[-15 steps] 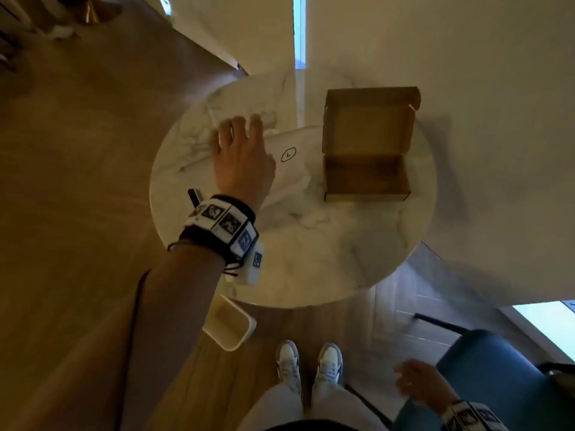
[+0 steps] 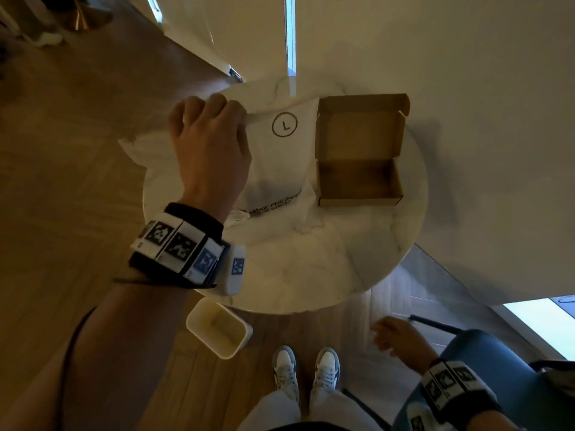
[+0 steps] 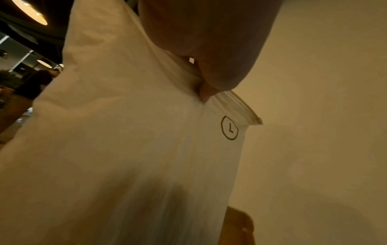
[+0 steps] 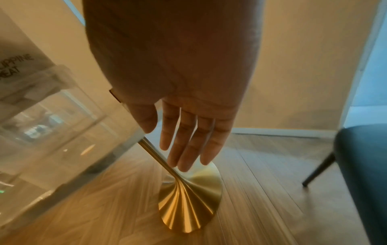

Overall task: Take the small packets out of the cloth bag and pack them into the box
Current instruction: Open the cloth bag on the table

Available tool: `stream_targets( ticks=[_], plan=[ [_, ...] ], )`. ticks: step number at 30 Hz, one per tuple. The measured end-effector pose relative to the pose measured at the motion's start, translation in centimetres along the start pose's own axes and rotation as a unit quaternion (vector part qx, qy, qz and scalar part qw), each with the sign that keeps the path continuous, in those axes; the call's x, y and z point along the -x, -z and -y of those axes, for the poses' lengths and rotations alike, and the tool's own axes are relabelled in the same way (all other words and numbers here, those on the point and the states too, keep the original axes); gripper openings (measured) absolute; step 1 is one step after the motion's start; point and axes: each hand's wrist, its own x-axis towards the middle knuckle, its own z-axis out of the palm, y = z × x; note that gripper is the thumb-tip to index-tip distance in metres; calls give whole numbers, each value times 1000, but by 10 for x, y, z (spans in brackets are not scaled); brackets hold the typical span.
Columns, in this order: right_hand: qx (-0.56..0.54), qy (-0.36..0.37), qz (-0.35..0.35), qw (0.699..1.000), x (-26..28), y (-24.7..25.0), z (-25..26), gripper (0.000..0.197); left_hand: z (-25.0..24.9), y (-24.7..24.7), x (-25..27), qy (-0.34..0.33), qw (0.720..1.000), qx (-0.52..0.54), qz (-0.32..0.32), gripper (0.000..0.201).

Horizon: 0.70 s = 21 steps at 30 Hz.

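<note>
Left hand (image 2: 209, 141) grip pinches cloth bag (image 2: 280, 163) by one edge; right hand (image 4: 184, 132) relaxed, holding nothing. Risk: one-handed lift could tip the bag and spill packets, probably inside though unseen, short of box (image 2: 357, 169) just right of the grip.

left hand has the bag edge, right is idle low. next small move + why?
Probably bring the right hand up to the cloth bag to open its mouth. The left hand grips the bag's far edge, lifting it off the table; no packets show, and the box beside it is open and empty.
</note>
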Motion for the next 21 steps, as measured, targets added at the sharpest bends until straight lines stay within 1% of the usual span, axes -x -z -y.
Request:
stream_targets(
  ticks=[2, 5, 8, 10, 11, 14, 15, 17, 19, 21],
  plan=[
    [18, 29, -4, 999, -1, 14, 11, 23, -10, 22, -2, -21, 999, 13, -26, 25],
    [-14, 105, -52, 993, -4, 46, 57, 18, -26, 49, -1, -51, 998, 24, -39, 18],
    [-77, 195, -111, 971, -2, 72, 100, 15, -37, 65, 5, -64, 996, 40, -40, 13],
    [-113, 241, -153, 952, 7, 86, 129, 13, -43, 67, 9, -65, 996, 54, -24, 14],
    [-120, 264, -173, 941, 14, 92, 143, 17, -45, 66, 12, -67, 996, 61, -7, 15],
    [-157, 342, -176, 909, 33, 103, 172, 48, -48, 49, 27, -72, 992, 78, 62, 17],
    [-169, 358, -169, 903, 34, 105, 177, 53, -48, 41, 33, -71, 990, 83, 84, 15],
    [-178, 363, -162, 900, 31, 104, 182, 50, -44, 22, 48, -69, 986, 89, 122, 12],
    [-158, 338, -169, 912, 22, 102, 185, 38, -39, 5, 59, -71, 983, 84, 148, 9],
    [-147, 326, -178, 917, 13, 99, 186, 19, -33, -8, 66, -78, 979, 75, 172, 9]
  ],
)
